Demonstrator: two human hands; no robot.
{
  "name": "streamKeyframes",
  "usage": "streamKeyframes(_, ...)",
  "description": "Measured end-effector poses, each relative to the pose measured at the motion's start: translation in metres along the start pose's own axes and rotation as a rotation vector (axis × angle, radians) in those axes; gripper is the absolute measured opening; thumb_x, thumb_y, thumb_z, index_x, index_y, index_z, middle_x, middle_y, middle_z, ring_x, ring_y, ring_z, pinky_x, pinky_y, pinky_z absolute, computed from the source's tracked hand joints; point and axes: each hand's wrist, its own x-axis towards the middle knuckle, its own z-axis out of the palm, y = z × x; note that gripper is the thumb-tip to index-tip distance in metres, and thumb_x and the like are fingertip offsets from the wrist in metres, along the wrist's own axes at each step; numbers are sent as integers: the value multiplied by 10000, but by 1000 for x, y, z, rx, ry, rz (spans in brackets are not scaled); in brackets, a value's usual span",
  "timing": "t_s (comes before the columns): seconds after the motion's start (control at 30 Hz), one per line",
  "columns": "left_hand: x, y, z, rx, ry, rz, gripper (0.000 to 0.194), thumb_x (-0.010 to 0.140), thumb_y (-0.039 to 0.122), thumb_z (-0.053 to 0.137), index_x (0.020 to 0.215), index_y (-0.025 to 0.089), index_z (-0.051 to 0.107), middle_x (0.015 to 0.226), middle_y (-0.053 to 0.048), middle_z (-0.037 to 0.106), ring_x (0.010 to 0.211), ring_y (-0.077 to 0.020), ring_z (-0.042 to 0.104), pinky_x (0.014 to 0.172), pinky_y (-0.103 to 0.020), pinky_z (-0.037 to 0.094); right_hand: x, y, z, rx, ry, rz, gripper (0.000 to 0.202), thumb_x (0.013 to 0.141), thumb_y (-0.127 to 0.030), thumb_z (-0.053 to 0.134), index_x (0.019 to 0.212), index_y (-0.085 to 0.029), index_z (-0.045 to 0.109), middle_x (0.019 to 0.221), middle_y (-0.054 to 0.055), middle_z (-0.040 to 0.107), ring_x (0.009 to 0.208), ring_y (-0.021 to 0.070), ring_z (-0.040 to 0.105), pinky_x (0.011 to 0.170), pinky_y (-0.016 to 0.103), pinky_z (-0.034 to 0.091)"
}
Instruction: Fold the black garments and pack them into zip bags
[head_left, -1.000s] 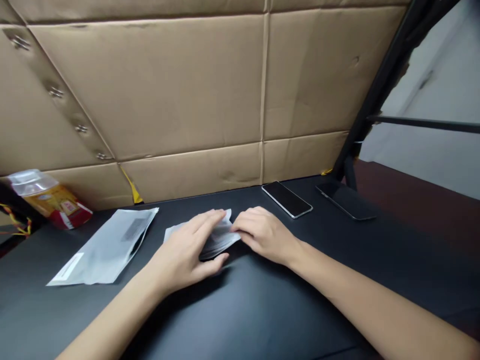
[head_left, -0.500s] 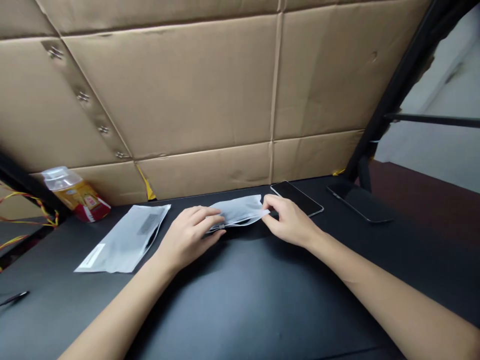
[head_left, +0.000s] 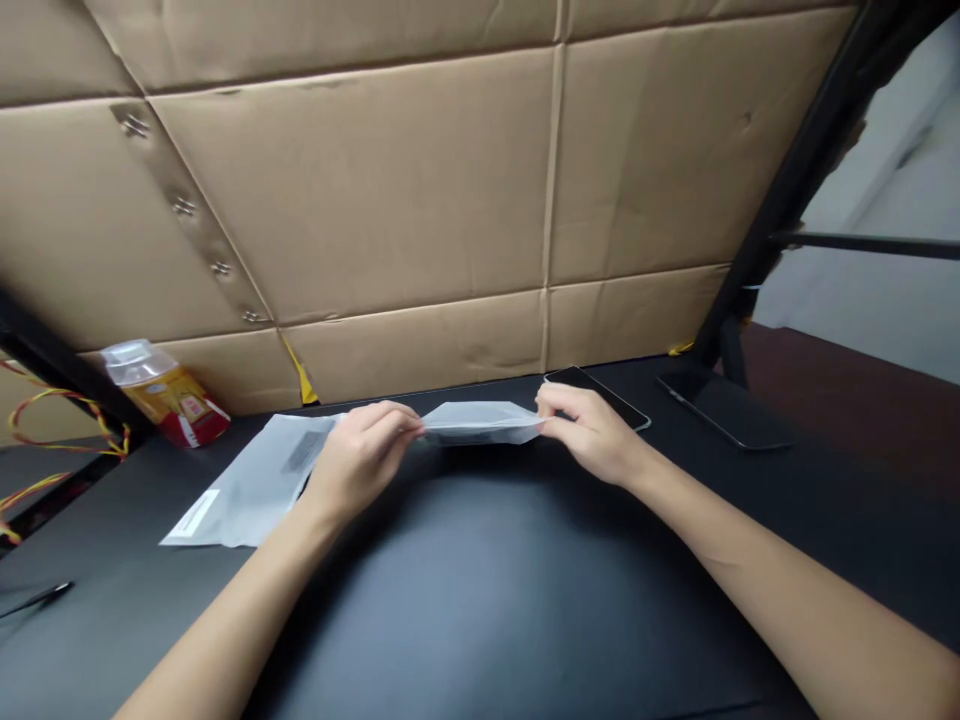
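Between the left hand and the right hand, holding a frosted plastic pouch by its two ends, turning almost edge-on to the view. Pinching the left end with left fingers closed together on the film; pinching the right end likewise, leaving no real gap at either grip. Apparently straightening the pouch's edge, judging by the line running taut from one pinch to the other; probably calling next for an even hold on both ends and a light, level pull, sparing the thin film a crease. Showing no contents at this angle, so not telling full from empty.

Just left of the left fingers, lying on the black tabletop: displaying a second frosted pouch with a white label, hiding its right edge partly behind the left hand and not revealing its inside. Farther left, standing near the cardboard panel: showing a clear-topped plastic jar, contents remaining unreadable. Just beyond the right fingers, partly covering a smartphone.
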Motion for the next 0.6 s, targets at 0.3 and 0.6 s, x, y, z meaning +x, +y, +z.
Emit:
streamKeyframes(0.3, -5, 12, 3, -154, 56, -76, 99, 1048, 318, 640, 1069, 244, 702, 955, 1, 774, 855, -166, 740, 816, -283, 585, -3, 5, -7, -219, 154, -127, 220, 846, -104, 595, 1022, -236, 601, 1165, 86, 659, 1092, 286, 610, 948, 439, 466)
streamKeyframes(0.6, -4, 54, 12, -346, 43, -81, 205, 974, 345, 761, 1114, 255, 641, 978, 14, 796, 885, -158, 783, 751, -248, 626, -16, -38, 35, -392, 63, -534, 118, 1070, -202, 577, 1136, -227, 672, 1044, 50, 753, 978, 233, 653, 875, 407, 456)
